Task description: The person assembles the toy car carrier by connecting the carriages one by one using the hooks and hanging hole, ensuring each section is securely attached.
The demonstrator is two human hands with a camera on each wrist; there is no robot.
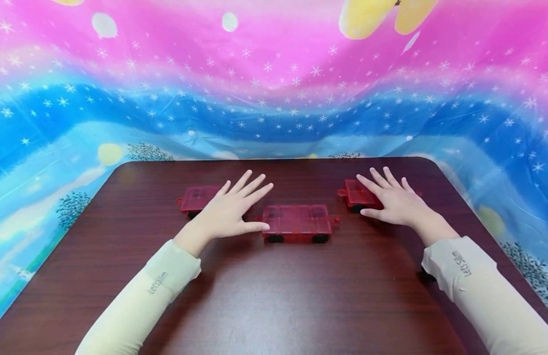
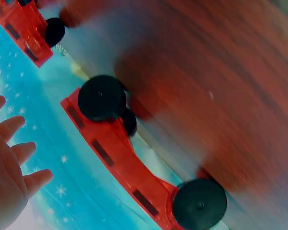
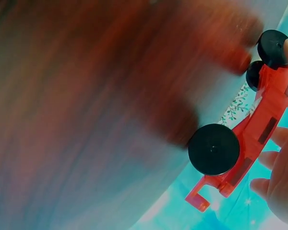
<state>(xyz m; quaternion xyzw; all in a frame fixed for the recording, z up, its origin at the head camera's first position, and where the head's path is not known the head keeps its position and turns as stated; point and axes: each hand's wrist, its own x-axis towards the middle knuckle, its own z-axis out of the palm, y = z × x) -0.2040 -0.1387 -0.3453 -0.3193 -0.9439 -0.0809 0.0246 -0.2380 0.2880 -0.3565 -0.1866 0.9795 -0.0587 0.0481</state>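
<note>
Three red see-through toy wagons with black wheels and small end hooks stand on the table. My left hand (image 1: pixel 231 209), fingers spread, is over the right part of the left wagon (image 1: pixel 196 198). Its thumb tip overlaps the left edge of the middle wagon (image 1: pixel 297 219) in the head view. With fingers also spread, my right hand (image 1: pixel 400 203) hides much of the right wagon (image 1: pixel 354 192). The left wrist view shows a wagon's side (image 2: pixel 115 148) beside the palm. In the right wrist view, the fingers overlap a wagon (image 3: pixel 245 143). Neither hand grips anything.
The dark reddish-brown table (image 1: pixel 274 296) has rounded far corners. A pink and blue cloth (image 1: pixel 265 98) with snowflakes hangs behind it and along both sides. Both forearms wear pale sleeves (image 1: pixel 141 296) with printed lettering. A small dark object (image 1: pixel 428 275) shows under the right cuff.
</note>
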